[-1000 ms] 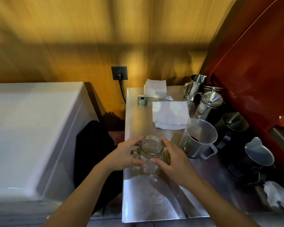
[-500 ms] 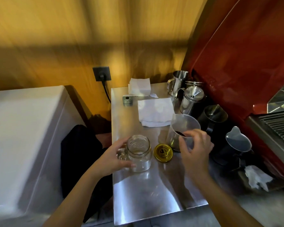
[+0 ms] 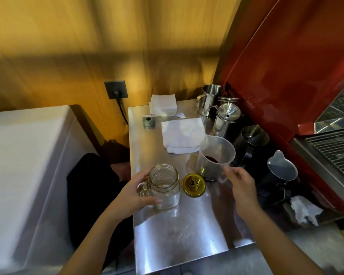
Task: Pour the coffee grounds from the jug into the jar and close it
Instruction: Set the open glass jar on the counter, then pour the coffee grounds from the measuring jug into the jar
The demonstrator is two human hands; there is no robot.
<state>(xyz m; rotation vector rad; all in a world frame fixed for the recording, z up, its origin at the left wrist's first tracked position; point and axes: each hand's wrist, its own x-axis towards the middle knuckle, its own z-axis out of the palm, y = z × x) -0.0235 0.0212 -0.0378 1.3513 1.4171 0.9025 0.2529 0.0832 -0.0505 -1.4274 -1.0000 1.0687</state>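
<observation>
Coffee grounds (image 3: 212,160) sit as a dark patch at the bottom of the clear plastic jug (image 3: 216,155), upright at about 1 o'clock from counter centre. Nothing poured yet: the glass mason jar (image 3: 164,186) looks empty, mouth open, upright at roughly 9 o'clock of centre near the counter's left edge.

Gold lid (image 3: 193,185) is off, lying flat just beside the jar at its 3 o'clock, between jar and jug. So opening looks done; lift, pour and re-lid all remain.

Left hand (image 3: 134,197) is wrapped around the jar's side by its handle, steadying it. Right hand (image 3: 240,185) has fingers curled at the jug's handle at the jug's 5 o'clock; cannot tell if the grip is fully closed, jug base appears to rest on the steel counter (image 3: 177,235).

Clearance:
- Jar is close to the left drop-off; the hand sits between it and the edge.
- Near half of the counter, 6 o'clock, holds nothing. Best room for working.
- Folded white cloth (image 3: 183,135) touches or nearly touches the jug at its 11 o'clock.
- Steel pots and dark pitchers (image 3: 252,139) crowd the jug from 12 to 3 o'clock. I'd judge the jug should come out up and toward 7 o'clock.
- Lid lies under the likely pour path; stray grounds could land on it.
</observation>
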